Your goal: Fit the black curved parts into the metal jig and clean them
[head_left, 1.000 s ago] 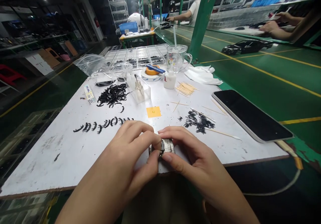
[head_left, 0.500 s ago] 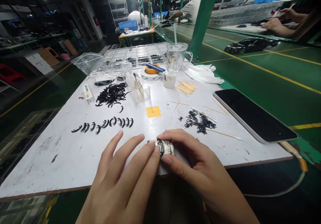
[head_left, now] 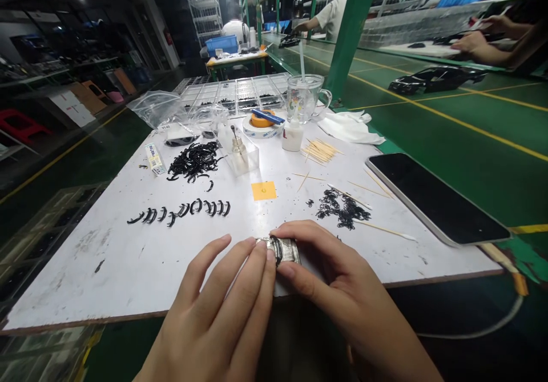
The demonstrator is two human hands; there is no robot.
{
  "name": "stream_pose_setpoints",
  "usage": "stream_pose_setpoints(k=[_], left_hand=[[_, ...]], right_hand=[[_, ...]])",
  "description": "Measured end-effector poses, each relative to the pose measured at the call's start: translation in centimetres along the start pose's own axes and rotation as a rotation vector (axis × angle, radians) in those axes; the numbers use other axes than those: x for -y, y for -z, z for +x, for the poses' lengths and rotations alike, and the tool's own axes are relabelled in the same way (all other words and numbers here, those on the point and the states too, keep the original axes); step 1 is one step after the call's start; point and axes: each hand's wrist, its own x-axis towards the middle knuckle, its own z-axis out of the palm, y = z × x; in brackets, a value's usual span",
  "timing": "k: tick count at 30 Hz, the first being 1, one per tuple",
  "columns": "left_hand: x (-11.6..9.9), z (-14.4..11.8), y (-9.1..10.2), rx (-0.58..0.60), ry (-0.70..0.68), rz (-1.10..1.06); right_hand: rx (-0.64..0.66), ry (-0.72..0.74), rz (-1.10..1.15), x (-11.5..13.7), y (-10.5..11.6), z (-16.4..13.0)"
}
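Near the table's front edge, my right hand [head_left: 331, 273] grips a small silvery metal block [head_left: 290, 249] between thumb and fingers. A black curved strip [head_left: 278, 250] lies across the block's top. From the other side, my left hand [head_left: 226, 308] presses its fingertips together on the block's left end, beside the strip; its thumb is hidden. Beyond my hands, several black curved pieces [head_left: 197, 208] stand in a row, with a heap of similar pieces [head_left: 194, 159] behind. A yellow paper square [head_left: 264, 191] bears a small droplet.
Small black rings [head_left: 340, 206], cotton swabs [head_left: 398, 232] and toothpicks [head_left: 320, 152] lie right of centre. A phone [head_left: 436, 196] rests at the right edge. Behind stand a clear box [head_left: 248, 165] with a small bottle, tape rolls [head_left: 261, 122], a white pot [head_left: 292, 137] and a glass mug [head_left: 306, 99].
My left hand's outer fingers have drawn in toward the others and the block. The right hand keeps its grip. The whole view has shifted slightly.
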Motion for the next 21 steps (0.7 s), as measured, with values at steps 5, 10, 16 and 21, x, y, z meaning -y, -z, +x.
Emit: stream_pose_setpoints(k=[5, 10, 16, 21], left_hand=[[0.2, -0.9, -1.4, -0.119, 0.117, -0.184], [0.5, -1.2, -1.9, -0.149, 0.254, -0.315], [1.0, -1.5, -2.5, -0.155, 0.191, -0.316], [1.1, -1.7, -2.7, -0.166, 0.159, -0.293]], right_hand=[[-0.006, 0.028, -0.015, -0.1, -0.1, 0.1], [-0.017, 0.040, -0.030, -0.2, -0.1, 0.1], [-0.023, 0.035, -0.040, -0.2, 0.0, 0.2], [-0.016, 0.043, -0.021, -0.2, -0.2, 0.1]])
